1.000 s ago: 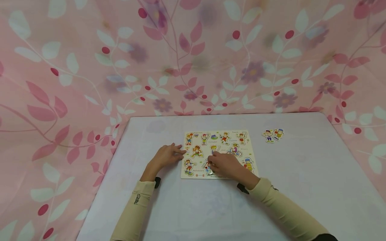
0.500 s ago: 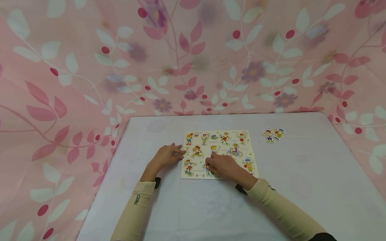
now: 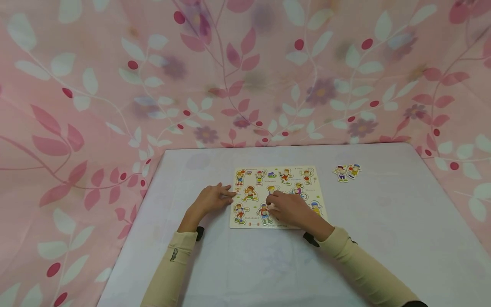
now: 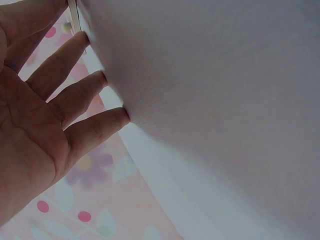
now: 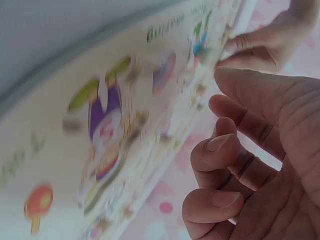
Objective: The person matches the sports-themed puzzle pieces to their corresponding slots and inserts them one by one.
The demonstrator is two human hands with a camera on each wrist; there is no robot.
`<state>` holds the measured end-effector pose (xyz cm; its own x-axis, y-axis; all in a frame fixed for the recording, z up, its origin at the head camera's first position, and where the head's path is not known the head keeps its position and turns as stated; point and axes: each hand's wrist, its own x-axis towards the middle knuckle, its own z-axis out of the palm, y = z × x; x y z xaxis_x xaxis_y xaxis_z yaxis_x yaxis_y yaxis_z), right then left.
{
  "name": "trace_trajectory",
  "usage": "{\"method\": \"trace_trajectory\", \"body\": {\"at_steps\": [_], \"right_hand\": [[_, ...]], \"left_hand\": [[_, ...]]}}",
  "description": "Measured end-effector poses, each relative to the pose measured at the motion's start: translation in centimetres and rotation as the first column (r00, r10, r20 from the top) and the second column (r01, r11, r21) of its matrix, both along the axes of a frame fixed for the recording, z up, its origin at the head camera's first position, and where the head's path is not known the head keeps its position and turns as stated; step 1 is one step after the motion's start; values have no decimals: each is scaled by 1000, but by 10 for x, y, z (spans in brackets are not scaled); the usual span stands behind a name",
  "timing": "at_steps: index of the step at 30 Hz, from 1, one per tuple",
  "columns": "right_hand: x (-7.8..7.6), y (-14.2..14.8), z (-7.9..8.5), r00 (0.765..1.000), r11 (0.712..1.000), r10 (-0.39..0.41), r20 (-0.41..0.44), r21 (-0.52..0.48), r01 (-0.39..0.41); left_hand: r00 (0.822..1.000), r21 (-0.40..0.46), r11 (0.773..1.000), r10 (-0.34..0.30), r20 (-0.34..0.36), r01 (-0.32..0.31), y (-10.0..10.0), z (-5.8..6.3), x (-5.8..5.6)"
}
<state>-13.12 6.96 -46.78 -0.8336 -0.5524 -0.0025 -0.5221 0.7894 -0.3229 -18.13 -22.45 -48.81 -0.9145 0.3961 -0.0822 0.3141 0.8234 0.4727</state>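
Observation:
A picture puzzle board [image 3: 253,207] with cartoon sports figures lies on the table. Fingers spread, my left hand [image 3: 210,199] rests at the board's left edge; its fingertips touch the white cloth in the left wrist view. Over the lower middle of the board hovers my right hand [image 3: 289,209], which hides part of it. In the right wrist view, the right hand [image 5: 250,165] has loosely curled fingers and holds nothing. Just left of those fingers, a roller-skater piece [image 3: 264,214] lies in the board's bottom row.
Two loose figure pieces lie together at the right: one in purple trousers [image 3: 340,173] and one with a blue cap [image 3: 354,170]. A white cloth [image 3: 249,264] covers the table. Pink floral fabric [image 3: 245,72] hangs behind it.
My right hand has let go of the roller-skater piece and drawn back slightly to the right, so the piece shows in full. My left hand has stayed put.

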Motion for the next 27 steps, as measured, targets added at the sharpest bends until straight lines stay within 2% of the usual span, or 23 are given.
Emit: {"method": "trace_trajectory", "body": {"at_steps": [6,18,27], "right_hand": [[-4,19,4,998,998,-54,15,-10,54],[-19,71,3,983,983,-182,-2,-25,182],[-36,113,-1,950,950,-310,46,-15,310]], "left_hand": [[1000,0,1000,1,-6,-1,-1,-1,1],[1000,-10,1000,8,4,-8,-2,-1,1],[1000,9,1000,14,12,-14,-1,0,2]]}}
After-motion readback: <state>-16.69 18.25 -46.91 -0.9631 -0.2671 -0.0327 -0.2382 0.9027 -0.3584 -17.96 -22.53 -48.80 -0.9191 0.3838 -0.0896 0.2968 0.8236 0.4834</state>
